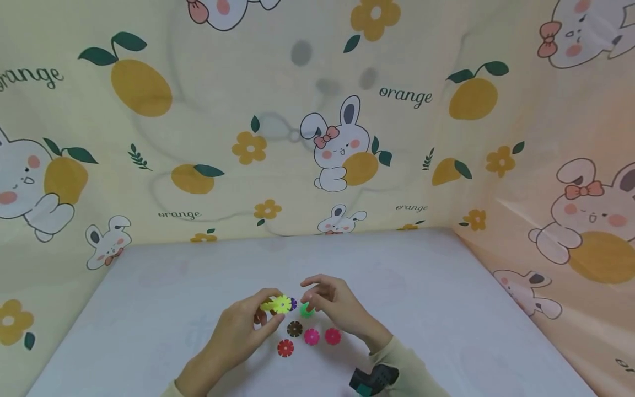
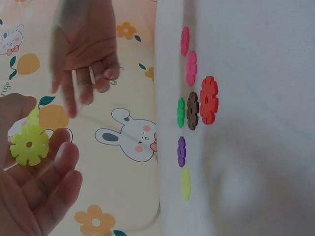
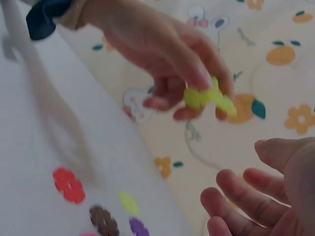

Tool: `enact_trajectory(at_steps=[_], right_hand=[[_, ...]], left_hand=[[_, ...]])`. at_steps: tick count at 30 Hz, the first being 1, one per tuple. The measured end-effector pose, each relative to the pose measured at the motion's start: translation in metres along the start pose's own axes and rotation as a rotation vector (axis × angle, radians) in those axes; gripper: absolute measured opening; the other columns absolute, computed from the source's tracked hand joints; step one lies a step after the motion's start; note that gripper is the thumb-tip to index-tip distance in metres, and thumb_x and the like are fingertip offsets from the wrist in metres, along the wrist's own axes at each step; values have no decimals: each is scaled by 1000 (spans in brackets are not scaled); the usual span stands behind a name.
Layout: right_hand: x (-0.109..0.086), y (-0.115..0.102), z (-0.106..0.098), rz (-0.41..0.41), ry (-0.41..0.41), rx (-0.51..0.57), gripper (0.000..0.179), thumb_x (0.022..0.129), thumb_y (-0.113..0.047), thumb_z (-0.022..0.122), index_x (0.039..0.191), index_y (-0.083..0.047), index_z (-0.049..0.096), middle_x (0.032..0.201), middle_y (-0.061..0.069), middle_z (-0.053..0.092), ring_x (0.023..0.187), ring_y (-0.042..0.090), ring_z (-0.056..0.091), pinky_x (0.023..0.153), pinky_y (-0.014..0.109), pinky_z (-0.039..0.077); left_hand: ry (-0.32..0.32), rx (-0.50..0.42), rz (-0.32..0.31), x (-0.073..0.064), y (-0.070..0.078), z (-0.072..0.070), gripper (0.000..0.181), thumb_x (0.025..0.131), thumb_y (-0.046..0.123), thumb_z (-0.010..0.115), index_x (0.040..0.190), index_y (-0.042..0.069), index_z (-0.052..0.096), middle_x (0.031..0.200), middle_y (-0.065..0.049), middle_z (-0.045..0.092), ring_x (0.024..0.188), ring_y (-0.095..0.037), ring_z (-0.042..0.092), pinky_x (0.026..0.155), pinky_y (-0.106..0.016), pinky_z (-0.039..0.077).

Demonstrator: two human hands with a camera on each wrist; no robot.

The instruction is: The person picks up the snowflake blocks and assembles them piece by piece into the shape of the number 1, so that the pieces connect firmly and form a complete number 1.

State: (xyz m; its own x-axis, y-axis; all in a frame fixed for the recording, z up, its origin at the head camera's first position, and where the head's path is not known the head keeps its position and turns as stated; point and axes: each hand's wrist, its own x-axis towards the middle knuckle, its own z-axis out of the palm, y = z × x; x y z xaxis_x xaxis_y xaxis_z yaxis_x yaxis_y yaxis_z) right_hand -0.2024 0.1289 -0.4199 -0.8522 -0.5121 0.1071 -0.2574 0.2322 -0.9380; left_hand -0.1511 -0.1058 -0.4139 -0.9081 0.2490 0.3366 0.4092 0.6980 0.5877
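Observation:
My left hand (image 1: 240, 325) is raised over the table, pinching yellow snowflake discs (image 1: 281, 304) between thumb and fingers. Two of these notched discs appear joined at an angle in the right wrist view, where the joined yellow piece (image 3: 211, 98) sticks out past the fingertips. To its right, my right hand (image 1: 339, 306) hovers with fingers loosely bent and nothing in its grasp. Below the hands lie a green disc (image 2: 181, 112), a purple disc (image 2: 182, 151), a brown disc (image 1: 295, 329) and a red disc (image 1: 285, 348).
Two pink discs, one nearer the middle (image 1: 311, 337) and one farther right (image 1: 333, 336), lie flat on the white table (image 1: 446, 331). Another yellow disc (image 2: 185, 184) rests beyond the purple one. A patterned cloth (image 1: 278, 110) hangs behind and along the sides.

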Motion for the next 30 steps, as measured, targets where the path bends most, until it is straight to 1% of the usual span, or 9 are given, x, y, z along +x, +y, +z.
enact_trajectory(at_steps=[3,5,9,12,15,20,23,27,30], right_hand=[[3,8,-4,12,21,-31,30,103,-15,58,129,-1,61,112,30,69,95,38,69,88,39,56],[5,14,-5,21,27,-65,31,103,-16,58,129,0,61,113,29,69,96,39,68,87,35,56],[8,26,-2,72,27,-183,32,101,-20,61,128,-3,64,109,17,71,94,24,65,81,25,52],[8,35,2,118,23,-276,33,100,-22,64,129,-8,66,106,7,68,92,14,59,78,24,50],[7,43,7,160,21,-339,35,98,-23,68,130,-11,66,105,3,63,91,14,55,77,25,48],[7,50,13,203,24,-418,39,94,-21,72,132,-12,66,95,3,57,87,15,48,71,23,44],[7,51,15,187,26,-504,44,92,-22,75,133,-11,66,95,3,58,87,14,48,71,23,43],[6,51,20,165,29,-643,47,89,-25,78,132,-11,67,101,2,61,90,11,51,76,25,46],[4,50,22,164,36,-685,42,89,-26,78,129,-14,69,102,1,63,94,11,55,81,28,50]], left_hand=[[-28,-15,-24,2,0,-2,38,88,22,79,123,22,65,78,13,63,65,2,49,61,-16,46],[-39,-20,-25,3,-1,-4,38,90,22,77,126,22,63,86,10,68,66,4,49,61,-16,47],[-57,-22,-23,4,-3,-5,38,92,22,75,128,23,61,101,3,73,67,5,50,62,-17,48],[-67,-29,-25,3,-5,-4,38,92,21,75,127,23,61,104,1,74,67,5,51,62,-17,48],[-81,-31,-32,2,-6,-3,38,92,21,75,126,24,61,95,5,72,67,5,50,62,-17,47],[-116,-30,-30,3,-8,0,36,93,25,74,126,24,61,74,13,59,65,3,48,60,-17,45],[-130,-34,-29,3,-8,0,35,93,27,73,126,25,61,72,14,57,64,3,47,59,-17,44],[-140,-39,-37,2,-8,1,34,93,28,73,126,24,62,72,14,58,64,3,48,59,-17,45],[-148,-37,-48,2,-8,1,35,93,29,73,126,22,63,72,14,58,64,2,48,59,-17,45]])
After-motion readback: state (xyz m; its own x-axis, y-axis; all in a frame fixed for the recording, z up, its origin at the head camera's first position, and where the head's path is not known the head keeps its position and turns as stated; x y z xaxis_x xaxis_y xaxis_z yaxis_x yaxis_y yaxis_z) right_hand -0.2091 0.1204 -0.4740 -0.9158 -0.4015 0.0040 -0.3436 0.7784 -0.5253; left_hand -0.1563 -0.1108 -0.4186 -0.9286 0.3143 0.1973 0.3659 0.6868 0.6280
